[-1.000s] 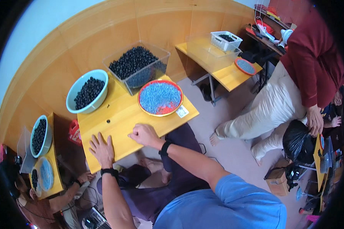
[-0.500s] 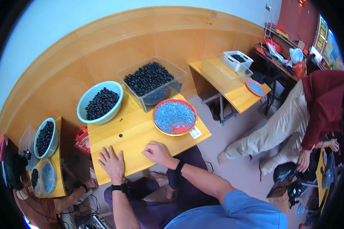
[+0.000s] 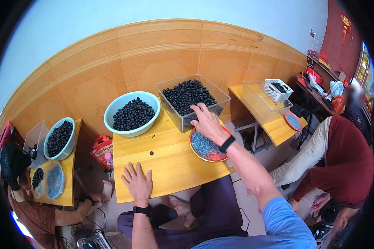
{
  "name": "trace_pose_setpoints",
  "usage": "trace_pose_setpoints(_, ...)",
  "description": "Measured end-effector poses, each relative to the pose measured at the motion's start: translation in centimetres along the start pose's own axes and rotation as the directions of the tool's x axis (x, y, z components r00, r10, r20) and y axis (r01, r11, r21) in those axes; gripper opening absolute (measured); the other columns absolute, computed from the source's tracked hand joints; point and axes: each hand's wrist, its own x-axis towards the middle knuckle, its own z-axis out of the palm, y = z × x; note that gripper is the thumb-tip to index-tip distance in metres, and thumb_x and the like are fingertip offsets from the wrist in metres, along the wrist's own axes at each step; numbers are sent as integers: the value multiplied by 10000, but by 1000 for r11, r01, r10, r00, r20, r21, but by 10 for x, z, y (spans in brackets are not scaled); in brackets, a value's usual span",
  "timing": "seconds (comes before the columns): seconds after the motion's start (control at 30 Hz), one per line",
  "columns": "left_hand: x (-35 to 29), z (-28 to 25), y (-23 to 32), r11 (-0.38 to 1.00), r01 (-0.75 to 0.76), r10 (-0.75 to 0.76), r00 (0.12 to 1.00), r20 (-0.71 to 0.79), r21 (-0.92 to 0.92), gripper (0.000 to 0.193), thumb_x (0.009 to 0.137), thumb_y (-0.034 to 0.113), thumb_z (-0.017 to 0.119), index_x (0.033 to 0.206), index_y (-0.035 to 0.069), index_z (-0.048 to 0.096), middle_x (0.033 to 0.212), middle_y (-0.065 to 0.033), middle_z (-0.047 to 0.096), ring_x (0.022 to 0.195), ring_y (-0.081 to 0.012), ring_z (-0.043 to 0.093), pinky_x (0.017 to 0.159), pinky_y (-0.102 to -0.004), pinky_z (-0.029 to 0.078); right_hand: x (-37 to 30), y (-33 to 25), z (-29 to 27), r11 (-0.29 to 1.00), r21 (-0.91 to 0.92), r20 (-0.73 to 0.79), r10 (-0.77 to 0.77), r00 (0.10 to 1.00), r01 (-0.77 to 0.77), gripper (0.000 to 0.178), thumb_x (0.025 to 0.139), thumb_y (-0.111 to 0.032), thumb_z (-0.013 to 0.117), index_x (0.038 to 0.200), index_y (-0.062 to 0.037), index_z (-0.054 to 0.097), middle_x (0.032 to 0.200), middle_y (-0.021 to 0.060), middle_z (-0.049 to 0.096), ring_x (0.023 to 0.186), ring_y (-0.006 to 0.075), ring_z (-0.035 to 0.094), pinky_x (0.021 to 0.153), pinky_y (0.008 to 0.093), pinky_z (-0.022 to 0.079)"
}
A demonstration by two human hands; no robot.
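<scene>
My left hand (image 3: 137, 182) lies flat on the yellow wooden table (image 3: 174, 174), fingers spread, holding nothing. A small black ring-shaped part (image 3: 151, 153) and a small dark screw-like piece (image 3: 153, 136) lie beyond it. My right hand (image 3: 210, 124) reaches over the near wall of a clear plastic bin (image 3: 176, 118), fingers bent and apart at the edge of a heap of round black parts (image 3: 187, 94). Nothing shows in its grasp. Under that wrist, partly covered, sits a red round tray (image 3: 215, 156) holding many small grey-blue metal pieces (image 3: 203, 143).
A pale blue basin (image 3: 133, 132) of similar black parts stands left of the bin. On the left, a person (image 3: 33, 207) sits at another table with a basin and trays. A person in dark red (image 3: 340, 162) bends over on the right. A further table (image 3: 274, 130) holds a white basket (image 3: 277, 92).
My right hand has gone from closed above the table to the bin's near edge, its fingers now apart. My left hand stays flat on the table. The view has shifted.
</scene>
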Motion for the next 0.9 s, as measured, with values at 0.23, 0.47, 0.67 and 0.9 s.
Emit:
trace_pose_setpoints(0.23,0,0,3,999,-16,16,1000,11,-28,656,975,488,565,1494,98,472,1614,-224,321,1500,-443,243,1219,-608,138,19,32,42,965,-256,244,4,970,60,240,904,-271,677,920,-34,713,901,183,686,885,383,696,787,497,568)
trace_pose_setpoints(0.47,3,1,1,999,7,-7,1000,-14,32,617,989,453,565,1483,93,480,1614,-202,334,1496,-425,265,1219,-590,156,29,18,74,953,-290,107,-56,993,85,188,865,-236,652,829,-64,718,852,161,691,795,333,723,704,458,598)
trace_pose_setpoints(0.67,7,7,0,996,-27,26,1000,12,81,608,1009,451,542,1505,110,453,1627,-168,319,1497,-409,263,1213,-583,177,13,4,61,977,-207,-58,-66,996,53,143,808,-55,631,936,8,641,933,200,647,788,379,689,700,490,562)
trace_pose_setpoints(0.9,5,9,-8,991,-41,37,999,34,125,606,1032,478,497,1528,137,425,1631,-154,323,1501,-398,263,1215,-574,176,-107,-21,-19,989,-144,324,75,943,-29,227,789,-93,707,967,7,606,962,163,618,834,371,670,685,486,518)
